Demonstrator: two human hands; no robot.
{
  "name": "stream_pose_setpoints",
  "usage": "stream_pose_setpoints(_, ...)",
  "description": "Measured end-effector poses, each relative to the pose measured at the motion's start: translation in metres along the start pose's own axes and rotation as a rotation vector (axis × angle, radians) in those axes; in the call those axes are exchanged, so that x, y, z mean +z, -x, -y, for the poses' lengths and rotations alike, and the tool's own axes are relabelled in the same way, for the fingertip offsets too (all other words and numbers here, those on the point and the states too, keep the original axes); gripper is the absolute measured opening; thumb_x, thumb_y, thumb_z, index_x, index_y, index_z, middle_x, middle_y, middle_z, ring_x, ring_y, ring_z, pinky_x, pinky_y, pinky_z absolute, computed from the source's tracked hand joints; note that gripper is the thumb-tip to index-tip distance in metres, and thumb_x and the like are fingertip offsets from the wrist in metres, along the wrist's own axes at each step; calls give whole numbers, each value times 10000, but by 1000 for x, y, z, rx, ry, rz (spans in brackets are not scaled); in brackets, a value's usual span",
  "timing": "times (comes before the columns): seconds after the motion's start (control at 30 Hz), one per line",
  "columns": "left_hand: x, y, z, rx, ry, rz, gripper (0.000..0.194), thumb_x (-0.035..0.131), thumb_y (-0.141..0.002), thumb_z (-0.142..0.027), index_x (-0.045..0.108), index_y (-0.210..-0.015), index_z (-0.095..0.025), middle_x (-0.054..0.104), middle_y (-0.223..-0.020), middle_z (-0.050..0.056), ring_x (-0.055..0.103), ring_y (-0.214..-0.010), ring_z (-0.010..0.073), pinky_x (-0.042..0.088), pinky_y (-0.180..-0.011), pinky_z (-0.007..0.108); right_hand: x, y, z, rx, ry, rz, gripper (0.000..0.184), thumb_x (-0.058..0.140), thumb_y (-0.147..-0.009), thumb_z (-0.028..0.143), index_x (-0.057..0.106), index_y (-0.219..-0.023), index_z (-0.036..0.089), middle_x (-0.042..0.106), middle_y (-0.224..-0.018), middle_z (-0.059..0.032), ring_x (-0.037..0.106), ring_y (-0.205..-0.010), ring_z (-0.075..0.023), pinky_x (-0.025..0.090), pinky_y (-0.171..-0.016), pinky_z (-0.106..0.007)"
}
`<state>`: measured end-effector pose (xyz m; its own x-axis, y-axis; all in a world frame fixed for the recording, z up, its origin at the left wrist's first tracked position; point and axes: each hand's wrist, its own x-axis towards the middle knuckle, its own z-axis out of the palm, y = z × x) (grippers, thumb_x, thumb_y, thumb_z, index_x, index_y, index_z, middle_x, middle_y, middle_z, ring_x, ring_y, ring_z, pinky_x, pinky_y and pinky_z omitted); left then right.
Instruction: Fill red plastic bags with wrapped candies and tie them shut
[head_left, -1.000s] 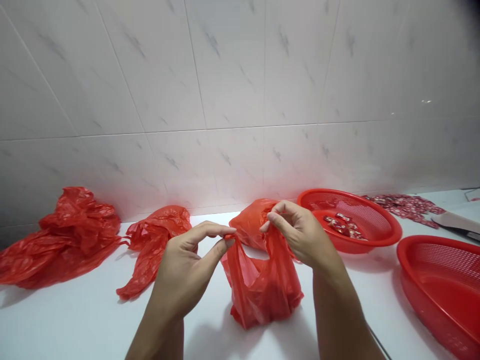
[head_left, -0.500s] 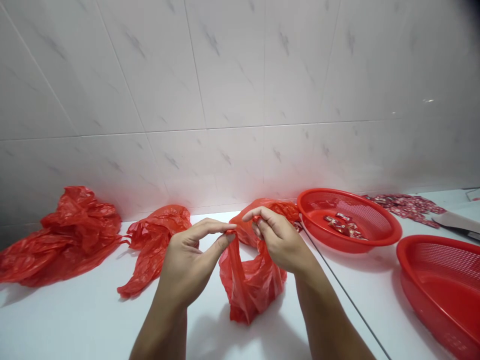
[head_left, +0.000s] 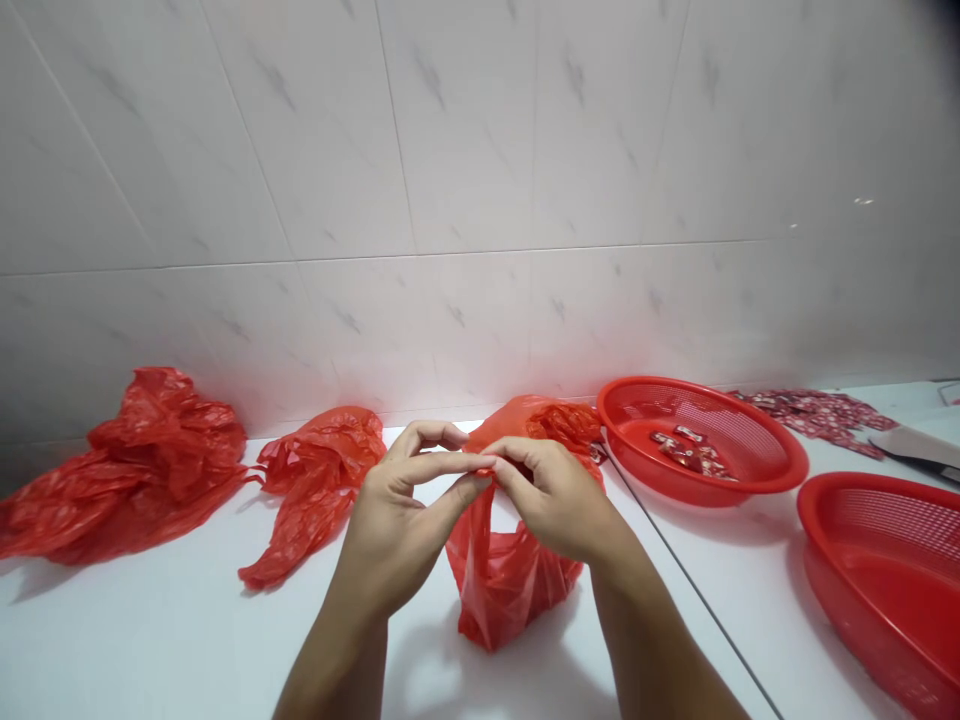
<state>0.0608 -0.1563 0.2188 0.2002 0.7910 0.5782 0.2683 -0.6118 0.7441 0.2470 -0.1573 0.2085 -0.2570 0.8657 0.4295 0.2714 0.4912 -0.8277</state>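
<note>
Far-left bag: red plastic, lies crumpled on the white table near the tiled wall.
Second bag: also red and crumpled, just beside the first, one end trailing toward the front.
Left hand: thumb and a fingertip pinch the top of a red handle, another finger bent above them.
Held bag: red, below both hands at the middle of the table; I cannot tell whether its base touches the surface.
Rear bag: red, behind the held bag, partly covered by the right hand.
Right hand: thumb and forefinger pinch at the same handle, tips meeting the left hand's; its other fingers are mostly hidden.
Round basket: red, perforated, with a few small wrapped packets inside.
Packet heap: red and white, spread behind that basket.
Front basket: red, cut off by the right edge.
</note>
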Motion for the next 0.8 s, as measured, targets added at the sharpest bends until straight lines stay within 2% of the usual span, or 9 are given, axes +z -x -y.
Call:
stream_pose_setpoints(0.1,0,0,0,-5,11,-9,127,815,-870,-311,867,-970,-369,642,-1126,61,622,-1146,222,598,-899,300,-4,7,5,-2,-55,148,161,518,-977,185,659,-901,191,641,-801,15,529,-681,-109,378,-601,-237)
stream_pose_setpoints(0.17,1,0,0,-14,54,10,118,817,-867,-308,868,-957,-364,643,-1137,66,624,-1145,229,604,-878,304,-6,10,6,14,-91,241,27,618,-920,199,631,-899,188,604,-792,24,506,-674,-106,372,-588,-229)
stream_pose_setpoints(0.27,1,0,0,-15,85,39,90,821,-866,-313,867,-933,-353,656,-1147,59,626,-1158,230,600,-882,300,-7,10,1,51,-105,306,191,731,-892,307,601,-824,184,520,-697,50,446,-613,-88,324,-537,-222)
stream_pose_setpoints(0.37,1,0,-3,-44,10,68,182,768,-922,-362,832,-1091,-349,693,-1156,45,653,-1116,213,585,-911,314,-10,7,-4,70,-174,354,326,636,-992,403,607,-761,175,454,-593,64,375,-528,-71,284,-500,-224)
stream_pose_setpoints(0.47,1,-1,-7,-102,-46,167,262,649,-1008,-425,765,-1217,-319,746,-1107,36,693,-1020,196,581,-883,327,-16,5,-8,74,-260,338,455,544,-1048,512,624,-759,169,540,-548,43,434,-485,-77,345,-506,-226)
stream_pose_setpoints(0.57,1,-1,-8,-109,-72,224,227,642,-1014,-439,783,-1099,-283,779,-1018,24,717,-985,195,570,-918,339,-21,4,-10,88,-311,297,562,509,-1043,612,611,-717,166,650,-586,-10,512,-479,-89,384,-506,-228)
stream_pose_setpoints(0.7,1,-1,-4,-69,-138,175,194,714,-963,-427,801,-1073,-294,780,-1181,48,717,-1131,241,557,-1031,404,-22,3,-13,81,-370,299,599,519,-1009,688,638,-748,162,725,-669,-38,579,-498,-96,445,-545,-230)
stream_pose_setpoints(0.8,1,0,-1,-17,-207,122,145,742,-937,-405,818,-1017,-311,754,-1277,52,694,-1214,273,549,-1072,448,-20,1,-14,72,-383,291,591,534,-1006,679,649,-755,157,751,-714,-50,604,-516,-98,490,-598,-241)
